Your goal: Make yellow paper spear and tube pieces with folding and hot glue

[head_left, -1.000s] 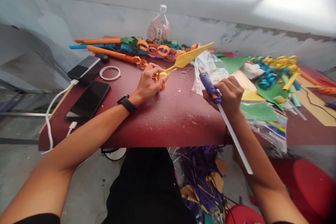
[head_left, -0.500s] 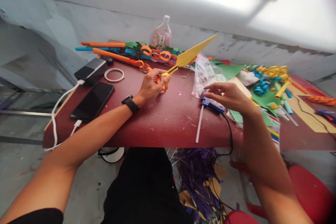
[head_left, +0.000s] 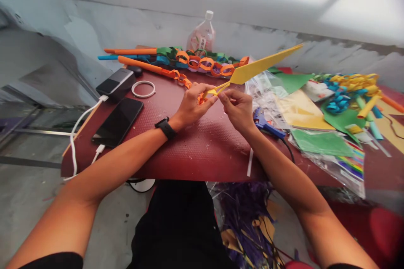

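Note:
My left hand (head_left: 195, 103) is closed, pinching the folded narrow end of a yellow paper piece (head_left: 261, 65). From there the paper widens into a flat blade that rises to the upper right. Links of an orange paper chain (head_left: 181, 79) run up to my left fingers, which partly hide them. My right hand (head_left: 238, 108) meets the left one, its thumb and fingers closed at the yellow paper's looped end. A blue glue gun (head_left: 267, 124) lies on the red tabletop (head_left: 189, 151) just right of my right wrist, its clear glue stick (head_left: 250, 163) sticking out toward the front edge.
On the left are a phone (head_left: 118, 122), a grey-black box device (head_left: 115, 85) with a white cable, and a white ring (head_left: 143, 89). Paper chains (head_left: 205, 64) and a plastic bottle (head_left: 202, 35) stand behind. Green paper (head_left: 322, 142), plastic bags and curled strips (head_left: 356, 84) crowd the right.
My right hand has left the glue gun and come left to the yellow paper beside my left hand. The yellow blade has tilted lower to the right. The view has shifted slightly right.

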### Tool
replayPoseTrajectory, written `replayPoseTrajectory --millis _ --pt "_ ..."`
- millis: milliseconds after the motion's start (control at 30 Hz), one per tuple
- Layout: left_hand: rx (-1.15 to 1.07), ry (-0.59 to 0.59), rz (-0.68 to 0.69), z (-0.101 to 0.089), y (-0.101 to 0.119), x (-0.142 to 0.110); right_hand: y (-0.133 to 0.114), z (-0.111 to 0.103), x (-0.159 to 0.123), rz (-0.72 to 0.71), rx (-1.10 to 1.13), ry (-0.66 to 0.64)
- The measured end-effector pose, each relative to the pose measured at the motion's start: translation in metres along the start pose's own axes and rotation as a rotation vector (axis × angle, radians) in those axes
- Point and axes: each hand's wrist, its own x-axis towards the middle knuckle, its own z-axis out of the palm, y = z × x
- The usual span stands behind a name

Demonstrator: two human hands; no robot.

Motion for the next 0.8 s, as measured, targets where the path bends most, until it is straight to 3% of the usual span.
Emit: replayPoseTrajectory --millis 367,800 --pt "-0.003 -0.037 0.057 -0.002 0.005 0.001 0.007 0.006 -0.003 0.1 0.107 0.038" --pt "-0.026 -0.044 0.154 0.001 0.008 0.0 0.018 0.01 -0.006 0.115 0.25 0.037"
